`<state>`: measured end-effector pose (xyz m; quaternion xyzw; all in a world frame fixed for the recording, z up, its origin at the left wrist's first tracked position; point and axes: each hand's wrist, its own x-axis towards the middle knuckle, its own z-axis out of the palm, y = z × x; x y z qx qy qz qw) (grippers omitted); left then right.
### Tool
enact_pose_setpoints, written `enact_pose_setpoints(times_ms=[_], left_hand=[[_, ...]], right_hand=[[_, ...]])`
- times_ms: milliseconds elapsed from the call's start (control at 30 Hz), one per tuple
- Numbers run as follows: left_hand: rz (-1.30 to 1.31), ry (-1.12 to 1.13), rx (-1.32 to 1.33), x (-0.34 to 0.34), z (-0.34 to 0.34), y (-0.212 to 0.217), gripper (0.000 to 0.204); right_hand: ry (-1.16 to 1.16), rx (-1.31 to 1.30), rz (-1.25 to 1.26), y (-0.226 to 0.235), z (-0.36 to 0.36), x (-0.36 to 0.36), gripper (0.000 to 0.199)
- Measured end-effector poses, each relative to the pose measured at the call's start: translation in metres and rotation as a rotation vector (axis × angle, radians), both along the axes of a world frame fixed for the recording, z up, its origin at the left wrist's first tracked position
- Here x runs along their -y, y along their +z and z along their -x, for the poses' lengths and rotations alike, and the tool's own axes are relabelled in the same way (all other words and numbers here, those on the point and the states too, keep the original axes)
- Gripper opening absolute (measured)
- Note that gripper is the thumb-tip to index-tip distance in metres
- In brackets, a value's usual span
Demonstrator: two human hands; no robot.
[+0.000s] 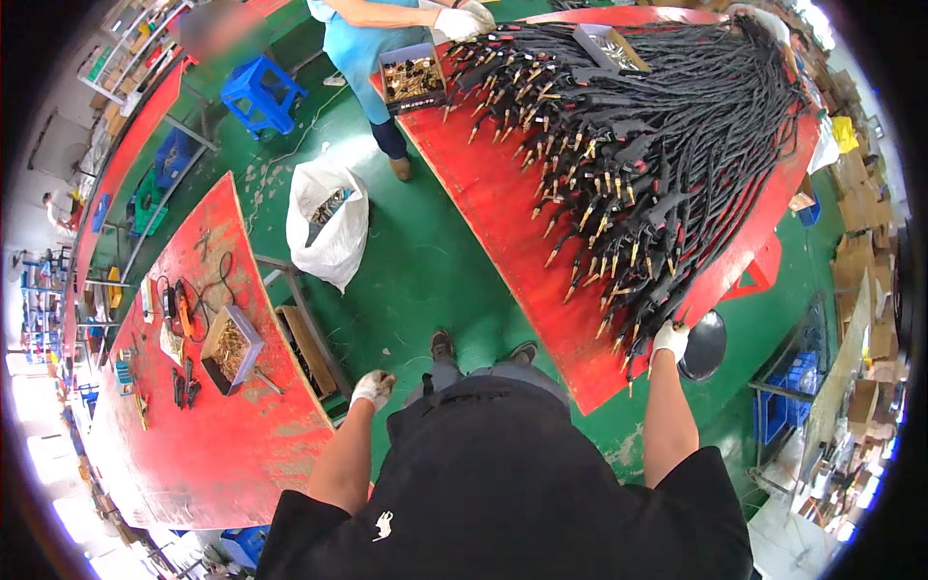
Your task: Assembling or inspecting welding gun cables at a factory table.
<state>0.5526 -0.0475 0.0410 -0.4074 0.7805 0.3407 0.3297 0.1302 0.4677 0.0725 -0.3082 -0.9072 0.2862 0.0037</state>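
My left hand (375, 389), in a white glove, hangs over the floor near the left table's edge, its fingers curled; whether anything is in them is hidden. My right hand (670, 340), also white-gloved, is closed on a black cable at the near right edge of the red table. Many black cables (735, 164) with brass-coloured pin ends (604, 256) lie heaped across that table, their ends fanned toward its left side. The part between my right fingers is mostly hidden.
A co-worker's gloved hand (464, 21) touches the heap's far end, beside a box of brass parts (411, 77). Another parts box (611, 48) lies on the cables. A white sack (329, 251) stands between the tables. The left red table (213, 445) bears tools and a pin box (232, 348).
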Motion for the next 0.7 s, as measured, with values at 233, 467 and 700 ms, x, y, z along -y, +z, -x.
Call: enact_pose_setpoints(times_ms=[233,467,700], left_hand=[[-0.137,0.304,-0.061,0.042,-0.102,-0.102,0.027],[-0.024,-0.006,-0.09,0.07,-0.008,-0.021,0.048],[-0.075,0.495,-0.449,0.075,0.03,0.014,0.04]], right_hand=[[0.269,-0.483,0.07,0.056,-0.048,0.108,0.035],[0.546,-0.164,0.57,0.03,-0.134,0.234,0.033],[1.098,0.212,0.381,0.008,-0.155,0.284,0.03]])
